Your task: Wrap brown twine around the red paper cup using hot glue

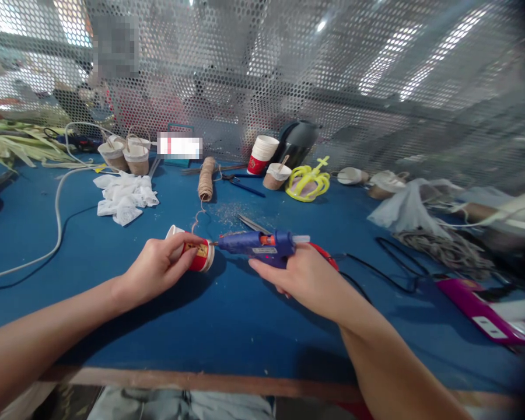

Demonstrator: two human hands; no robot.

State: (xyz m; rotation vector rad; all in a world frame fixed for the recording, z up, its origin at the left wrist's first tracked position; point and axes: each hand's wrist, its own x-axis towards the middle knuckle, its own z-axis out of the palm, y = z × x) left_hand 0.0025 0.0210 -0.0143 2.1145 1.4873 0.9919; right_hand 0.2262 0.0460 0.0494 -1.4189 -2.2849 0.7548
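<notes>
In my left hand (157,265), a red and white paper cup (205,258) lies tilted on its side, its base turned to the right. My right hand (306,271) is wrapped round a blue hot glue gun (256,244), whose nozzle tip meets or nearly meets the cup near its base edge. A clear glue stick (301,239) pokes out of the gun's back. From a roll of jute twine (206,179), a loose strand runs down to the cup. Scissors (251,223) lie behind the gun, their handles partly hidden by my right hand.
Twine-wrapped cups (136,158) and white lace cloth (126,195) sit at back left. A stack of paper cups (262,153), a yellow crown-shaped piece (308,181) and a dark bottle (298,140) stand behind. A purple power strip (485,309) and black cord (376,271) lie right.
</notes>
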